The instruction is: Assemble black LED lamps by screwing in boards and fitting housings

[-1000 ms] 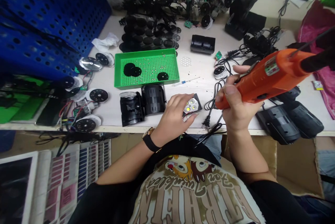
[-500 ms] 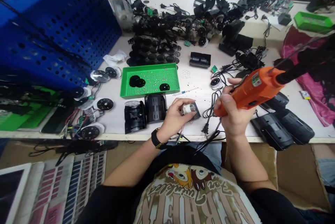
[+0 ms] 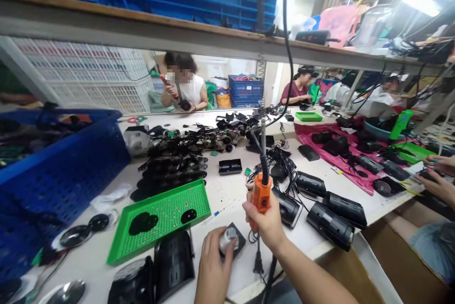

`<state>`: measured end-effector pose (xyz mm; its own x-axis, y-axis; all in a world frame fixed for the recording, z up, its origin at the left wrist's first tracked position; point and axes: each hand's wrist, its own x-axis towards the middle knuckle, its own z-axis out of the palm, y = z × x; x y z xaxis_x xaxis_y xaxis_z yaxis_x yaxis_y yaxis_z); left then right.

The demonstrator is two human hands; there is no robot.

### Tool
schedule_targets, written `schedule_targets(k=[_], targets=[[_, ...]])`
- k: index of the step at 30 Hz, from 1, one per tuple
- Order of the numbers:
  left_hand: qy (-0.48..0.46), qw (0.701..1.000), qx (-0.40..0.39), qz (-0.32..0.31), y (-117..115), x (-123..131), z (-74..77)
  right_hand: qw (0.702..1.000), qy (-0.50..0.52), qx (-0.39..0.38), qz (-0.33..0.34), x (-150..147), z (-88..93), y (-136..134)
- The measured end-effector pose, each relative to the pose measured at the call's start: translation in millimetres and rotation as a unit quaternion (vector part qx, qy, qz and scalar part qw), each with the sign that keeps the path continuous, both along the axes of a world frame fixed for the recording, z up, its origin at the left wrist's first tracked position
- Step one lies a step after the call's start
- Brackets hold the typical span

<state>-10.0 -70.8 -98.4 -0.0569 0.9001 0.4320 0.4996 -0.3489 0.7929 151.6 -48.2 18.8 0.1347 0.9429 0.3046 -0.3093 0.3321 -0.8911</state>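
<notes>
My left hand (image 3: 212, 263) is closed around a small white cylindrical part (image 3: 228, 236), with its fingers and thumb at the sides. The part sits at a dark square block (image 3: 238, 241) on the tabletop. In my right hand (image 3: 269, 221) is an orange electric screwdriver (image 3: 262, 191), held upright with its cable rising from the top. The screwdriver's tip points down beside the block, above a black power plug (image 3: 258, 263). Left of my left hand stand black curved housings (image 3: 174, 261). A green perforated tray (image 3: 117, 247) holds black discs (image 3: 142, 223) and small screws.
A blue crate (image 3: 67, 171) borders the left side. Black cylindrical housings (image 3: 330, 223) lie at the right, near a pink cloth (image 3: 305, 136). Parts and cables (image 3: 199, 138) are heaped behind. A shelf (image 3: 142, 29) crosses overhead. Co-workers sit opposite; another person's hands (image 3: 439, 181) are at the right.
The view has tilted up and turned right, bringing the shelf and co-workers into sight. The screwdriver has swung from slanted to upright. My left hand still holds the white part at the block.
</notes>
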Motion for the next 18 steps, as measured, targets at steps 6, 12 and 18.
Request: schedule_targets(k=[6,12,18], targets=[[0.023,0.998,-0.06,-0.026,1,-13,-7.7,0.999,0.03,0.033,0.012,-15,-16.5,13],[-0.008,0.996,-0.086,0.002,7,-8,-2.8,0.999,0.029,0.03,0.015,-30,-32.2,30],[0.035,0.991,-0.12,-0.049,15,-32,-14.5,0.999,0.041,0.02,0.027,-35,-37.8,18]])
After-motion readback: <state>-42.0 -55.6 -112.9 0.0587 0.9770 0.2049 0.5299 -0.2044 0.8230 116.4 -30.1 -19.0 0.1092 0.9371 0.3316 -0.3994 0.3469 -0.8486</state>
